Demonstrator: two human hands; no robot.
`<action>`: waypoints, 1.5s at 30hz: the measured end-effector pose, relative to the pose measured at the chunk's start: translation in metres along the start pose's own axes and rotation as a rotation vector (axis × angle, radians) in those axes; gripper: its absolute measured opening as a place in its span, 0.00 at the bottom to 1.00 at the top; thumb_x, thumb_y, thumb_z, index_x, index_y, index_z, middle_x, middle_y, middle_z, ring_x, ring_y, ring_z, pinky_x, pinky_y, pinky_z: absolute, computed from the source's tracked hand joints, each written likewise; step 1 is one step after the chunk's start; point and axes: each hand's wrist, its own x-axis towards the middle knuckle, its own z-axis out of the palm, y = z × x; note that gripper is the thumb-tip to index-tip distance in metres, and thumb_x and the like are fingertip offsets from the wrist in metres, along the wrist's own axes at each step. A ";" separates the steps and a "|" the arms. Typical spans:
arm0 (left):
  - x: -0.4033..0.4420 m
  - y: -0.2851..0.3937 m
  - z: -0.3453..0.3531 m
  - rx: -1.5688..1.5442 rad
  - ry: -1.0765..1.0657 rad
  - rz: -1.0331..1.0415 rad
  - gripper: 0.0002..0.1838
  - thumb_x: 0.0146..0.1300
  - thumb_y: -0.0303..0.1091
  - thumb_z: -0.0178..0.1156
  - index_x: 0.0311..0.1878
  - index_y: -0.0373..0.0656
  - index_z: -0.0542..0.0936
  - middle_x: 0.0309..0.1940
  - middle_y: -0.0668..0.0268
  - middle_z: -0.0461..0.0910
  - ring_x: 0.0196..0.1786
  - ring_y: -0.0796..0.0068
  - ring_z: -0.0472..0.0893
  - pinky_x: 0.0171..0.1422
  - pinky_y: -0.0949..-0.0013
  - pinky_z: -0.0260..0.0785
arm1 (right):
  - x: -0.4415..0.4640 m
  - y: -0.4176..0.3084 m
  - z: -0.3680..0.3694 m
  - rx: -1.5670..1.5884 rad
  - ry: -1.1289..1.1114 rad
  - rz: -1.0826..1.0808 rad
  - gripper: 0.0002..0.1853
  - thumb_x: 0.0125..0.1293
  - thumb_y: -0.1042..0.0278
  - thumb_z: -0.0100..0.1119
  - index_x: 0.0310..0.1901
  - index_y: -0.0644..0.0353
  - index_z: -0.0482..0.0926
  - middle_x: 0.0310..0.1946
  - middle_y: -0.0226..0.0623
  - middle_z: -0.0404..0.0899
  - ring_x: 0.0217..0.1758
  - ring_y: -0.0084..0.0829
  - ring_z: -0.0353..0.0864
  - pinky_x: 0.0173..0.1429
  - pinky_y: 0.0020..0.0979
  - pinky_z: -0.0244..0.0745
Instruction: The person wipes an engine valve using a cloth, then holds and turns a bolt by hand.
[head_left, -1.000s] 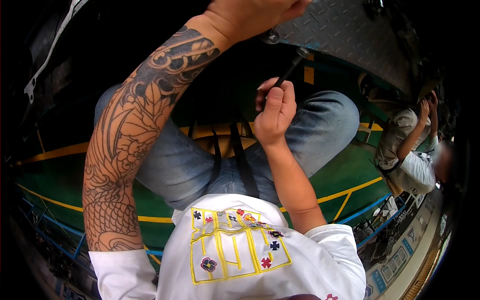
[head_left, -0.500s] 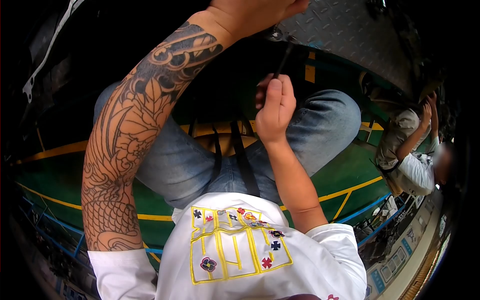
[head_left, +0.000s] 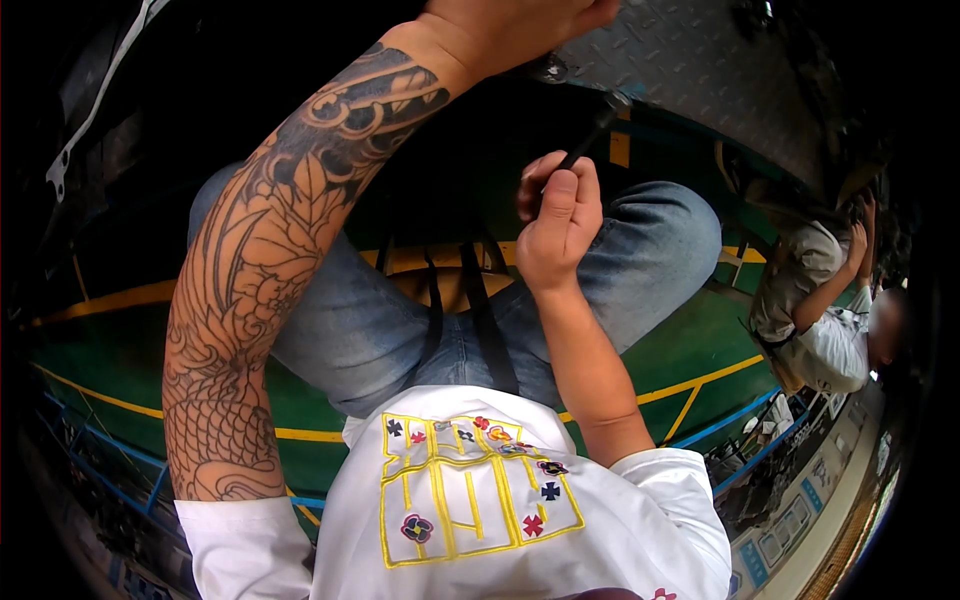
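Note:
My left hand (head_left: 520,35), at the end of the tattooed forearm, reaches to the top edge beside the grey checkered metal plate (head_left: 690,80). Most of its fingers are cut off by the frame, so what it holds, if anything, is hidden. A round metal part (head_left: 552,70) shows just below it. My right hand (head_left: 560,220) is closed around the dark handle of a slim tool (head_left: 592,138). The tool slants up and to the right, its metallic head close to the plate's lower edge. Whether the head touches the plate I cannot tell.
At the right, another person (head_left: 825,300) in a white shirt crouches with raised hands at dark machinery. My bent knees (head_left: 650,260) flank the middle. Green floor (head_left: 660,380) with yellow lines lies below. A pale metal bracket (head_left: 100,100) hangs at the upper left.
The tool's head swung left toward the round metal part, then back right. My right hand has moved slightly right with it. My left hand has barely shifted.

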 end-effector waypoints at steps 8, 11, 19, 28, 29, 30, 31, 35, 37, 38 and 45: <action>-0.002 0.000 0.003 -0.025 0.003 -0.015 0.09 0.71 0.30 0.60 0.34 0.42 0.72 0.20 0.55 0.78 0.25 0.52 0.83 0.30 0.56 0.77 | -0.001 -0.002 -0.002 0.036 0.016 0.098 0.17 0.83 0.60 0.46 0.37 0.61 0.76 0.23 0.26 0.75 0.23 0.15 0.69 0.28 0.19 0.62; -0.004 0.002 0.002 -0.032 -0.007 -0.039 0.09 0.71 0.30 0.60 0.34 0.42 0.72 0.20 0.55 0.78 0.25 0.52 0.83 0.30 0.56 0.77 | -0.001 0.000 -0.004 -0.010 -0.024 0.124 0.17 0.83 0.60 0.46 0.37 0.61 0.77 0.23 0.26 0.75 0.24 0.15 0.69 0.28 0.19 0.62; -0.005 0.002 0.003 -0.027 0.007 -0.019 0.09 0.71 0.30 0.60 0.34 0.42 0.72 0.20 0.55 0.78 0.25 0.52 0.83 0.30 0.55 0.77 | -0.004 0.006 -0.004 -0.016 -0.037 0.117 0.19 0.83 0.57 0.46 0.37 0.62 0.77 0.23 0.27 0.76 0.24 0.15 0.70 0.28 0.19 0.62; -0.006 0.003 0.004 -0.018 0.018 -0.005 0.09 0.71 0.29 0.60 0.34 0.42 0.72 0.21 0.55 0.78 0.25 0.51 0.83 0.30 0.55 0.76 | -0.004 0.005 -0.006 -0.002 -0.041 0.208 0.18 0.83 0.59 0.46 0.38 0.62 0.77 0.24 0.27 0.77 0.24 0.14 0.71 0.28 0.18 0.63; -0.006 0.003 0.004 -0.007 0.022 0.001 0.09 0.71 0.29 0.60 0.34 0.41 0.72 0.21 0.55 0.78 0.25 0.51 0.83 0.30 0.55 0.76 | -0.005 0.004 -0.006 0.020 -0.024 0.171 0.18 0.83 0.60 0.46 0.38 0.62 0.77 0.24 0.27 0.77 0.24 0.14 0.71 0.28 0.18 0.63; -0.006 0.003 0.004 -0.013 0.024 0.000 0.09 0.71 0.29 0.60 0.34 0.41 0.72 0.21 0.54 0.78 0.25 0.51 0.83 0.30 0.55 0.76 | -0.007 0.002 -0.006 0.043 -0.008 0.135 0.18 0.83 0.60 0.46 0.38 0.62 0.78 0.24 0.27 0.77 0.24 0.14 0.71 0.28 0.18 0.62; -0.006 0.003 0.004 -0.017 0.026 -0.002 0.09 0.71 0.29 0.60 0.34 0.41 0.72 0.21 0.54 0.78 0.25 0.51 0.83 0.30 0.55 0.76 | -0.008 0.001 -0.004 0.066 0.007 0.098 0.18 0.83 0.60 0.46 0.38 0.62 0.78 0.24 0.27 0.77 0.24 0.14 0.71 0.28 0.18 0.62; -0.006 0.003 0.003 -0.021 0.020 -0.023 0.09 0.71 0.30 0.60 0.34 0.41 0.72 0.20 0.54 0.78 0.25 0.51 0.83 0.30 0.55 0.77 | -0.006 0.002 -0.004 0.013 -0.013 0.147 0.17 0.83 0.61 0.46 0.38 0.63 0.78 0.24 0.27 0.77 0.24 0.14 0.71 0.28 0.18 0.63; -0.007 0.003 0.004 -0.026 0.029 -0.011 0.09 0.71 0.30 0.60 0.34 0.41 0.72 0.20 0.54 0.78 0.25 0.51 0.83 0.30 0.55 0.77 | -0.006 0.004 -0.006 -0.027 -0.028 0.188 0.17 0.83 0.61 0.46 0.39 0.63 0.78 0.24 0.28 0.77 0.24 0.14 0.71 0.28 0.18 0.64; -0.007 0.002 0.005 -0.029 0.034 -0.005 0.09 0.71 0.30 0.60 0.34 0.41 0.72 0.20 0.54 0.78 0.25 0.51 0.83 0.30 0.55 0.77 | -0.008 0.002 -0.004 0.047 0.005 0.144 0.17 0.83 0.61 0.46 0.39 0.63 0.78 0.24 0.28 0.77 0.24 0.14 0.71 0.28 0.18 0.64; -0.005 0.004 0.003 -0.028 0.022 -0.025 0.09 0.71 0.29 0.60 0.34 0.41 0.72 0.20 0.54 0.78 0.25 0.51 0.83 0.30 0.55 0.77 | -0.008 0.004 -0.006 0.055 -0.010 0.161 0.17 0.83 0.61 0.46 0.39 0.63 0.78 0.24 0.28 0.77 0.24 0.14 0.71 0.28 0.18 0.64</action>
